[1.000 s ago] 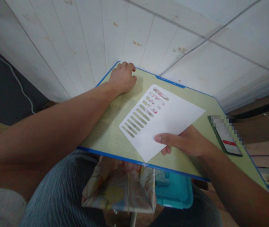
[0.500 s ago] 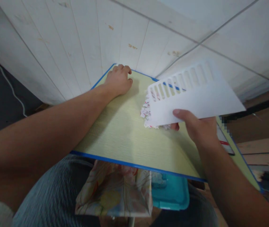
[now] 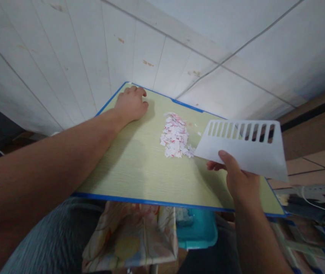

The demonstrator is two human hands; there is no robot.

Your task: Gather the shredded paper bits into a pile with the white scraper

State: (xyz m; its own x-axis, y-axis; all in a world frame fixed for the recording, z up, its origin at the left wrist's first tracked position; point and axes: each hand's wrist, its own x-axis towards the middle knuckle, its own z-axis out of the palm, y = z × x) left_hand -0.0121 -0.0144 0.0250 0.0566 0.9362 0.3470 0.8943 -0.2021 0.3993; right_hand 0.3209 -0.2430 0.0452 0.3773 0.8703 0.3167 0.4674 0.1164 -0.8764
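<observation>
Right hand [image 3: 240,179] pinching slotted card [image 3: 250,154], paper scraps [image 3: 175,137] at 9 o'clock
Left hand [image 3: 132,103] just chilling loose, 10 o'clock

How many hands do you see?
2: the left hand on the table, near its far left corner; the right hand holding the white slotted sheet.

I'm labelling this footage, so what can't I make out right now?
All in the head view:
Right hand: most fingers, behind the slotted white sheet.
Left hand: palm, hidden by its own back.
Paper scraps: any printing, too small and blurred.
Teal container: far end, hidden by the tabletop.
</observation>
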